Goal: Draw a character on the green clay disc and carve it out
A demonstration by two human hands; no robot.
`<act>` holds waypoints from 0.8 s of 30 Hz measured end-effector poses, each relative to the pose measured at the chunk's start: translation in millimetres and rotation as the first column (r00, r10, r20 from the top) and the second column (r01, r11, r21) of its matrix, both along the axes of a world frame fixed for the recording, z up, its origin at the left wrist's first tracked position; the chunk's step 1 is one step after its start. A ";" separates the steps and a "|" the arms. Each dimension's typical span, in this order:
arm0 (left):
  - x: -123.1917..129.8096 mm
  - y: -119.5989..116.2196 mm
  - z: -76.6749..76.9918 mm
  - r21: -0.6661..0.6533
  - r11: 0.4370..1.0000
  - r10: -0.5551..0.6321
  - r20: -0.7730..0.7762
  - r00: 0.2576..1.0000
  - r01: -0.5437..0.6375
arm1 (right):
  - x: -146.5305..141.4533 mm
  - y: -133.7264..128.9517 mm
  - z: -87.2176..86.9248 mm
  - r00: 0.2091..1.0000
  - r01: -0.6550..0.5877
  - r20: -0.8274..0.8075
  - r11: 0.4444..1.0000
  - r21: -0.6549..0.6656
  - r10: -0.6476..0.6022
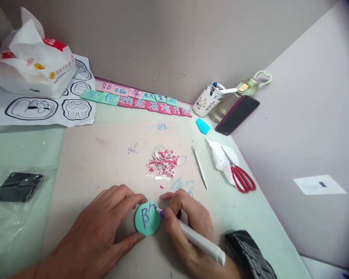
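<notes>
A round teal disc (148,226) lies on the beige board (84,166), with purple strokes of a character drawn on it. My left hand (104,224) grips the disc by its left edge, thumb below and index finger above. In my right hand (192,221) is a white marker (202,240) with a purple collar, held like a pen, its tip at the purple strokes on the upper right of the disc. Just beyond the hands sits a pile of red and white scraps (164,162). Blue pen writing on the board is partly covered by my right hand.
A craft knife (200,167) and red-handled scissors (242,176) lie to the right. Rows of lettered tiles (139,102) line the back, near a can (208,101), a bottle (221,110) and a phone (238,114). A black pouch (250,252) sits beside my right forearm; a bag (37,66) stands back left.
</notes>
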State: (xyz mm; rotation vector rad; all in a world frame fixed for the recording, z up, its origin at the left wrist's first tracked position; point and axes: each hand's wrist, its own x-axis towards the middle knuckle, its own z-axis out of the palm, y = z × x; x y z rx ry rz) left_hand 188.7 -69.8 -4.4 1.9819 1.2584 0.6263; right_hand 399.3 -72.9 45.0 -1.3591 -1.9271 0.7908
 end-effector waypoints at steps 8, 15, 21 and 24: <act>0.4 1.1 1.7 -0.033 0.999 0.008 0.018 1.000 -0.007 | 6.0 -5.1 2.6 0.996 -0.068 0.062 0.998 -0.020 0.069; -2.0 0.3 -1.9 -0.049 0.999 -0.012 0.006 1.000 0.013 | 4.2 -7.7 5.9 0.996 -0.037 0.083 0.999 -0.014 0.038; -2.1 0.7 -2.3 -0.042 0.999 -0.020 0.008 1.000 0.021 | 4.1 -2.2 4.8 0.996 -0.080 -0.032 0.997 0.014 0.081; -1.7 0.3 -2.4 -0.041 0.999 -0.018 0.002 1.000 0.018 | 3.4 0.5 5.4 0.996 -0.068 -0.054 0.997 0.020 0.069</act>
